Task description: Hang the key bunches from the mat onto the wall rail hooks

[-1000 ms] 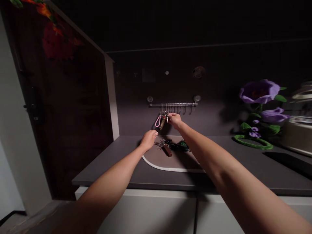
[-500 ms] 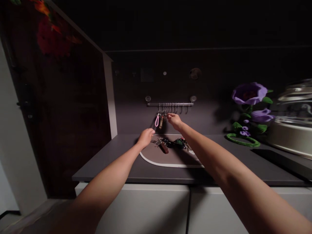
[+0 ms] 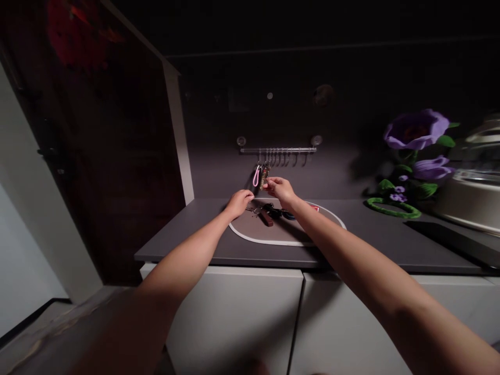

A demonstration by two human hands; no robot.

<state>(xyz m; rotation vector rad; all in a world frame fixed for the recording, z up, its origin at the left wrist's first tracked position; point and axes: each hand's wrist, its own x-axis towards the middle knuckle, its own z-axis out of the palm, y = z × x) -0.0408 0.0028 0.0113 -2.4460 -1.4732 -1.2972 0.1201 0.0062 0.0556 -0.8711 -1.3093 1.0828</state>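
Right hand (image 3: 282, 189) up at the hook rail, fingers (image 3: 270, 182) pinched close together at the lower end of a brown keychain (image 3: 264, 177); can't tell if they actually grip it. Pink loop keychain (image 3: 255, 177) hangs just left of the brown one, both on the clear hook rail (image 3: 278, 150) on the dark wall. Left hand (image 3: 239, 203) sits low, just above the edge of a bunch of keys (image 3: 269, 212) lying on an oval brown mat (image 3: 250, 229) with a white rim. Its fingers (image 3: 246, 197) are loosely curled, nothing visible in them, can't tell more. Mat sits on a dark grey desk (image 3: 187, 234). Purple artificial flowers (image 3: 416, 130) and a steel pot (image 3: 469, 203) stand off to the right.
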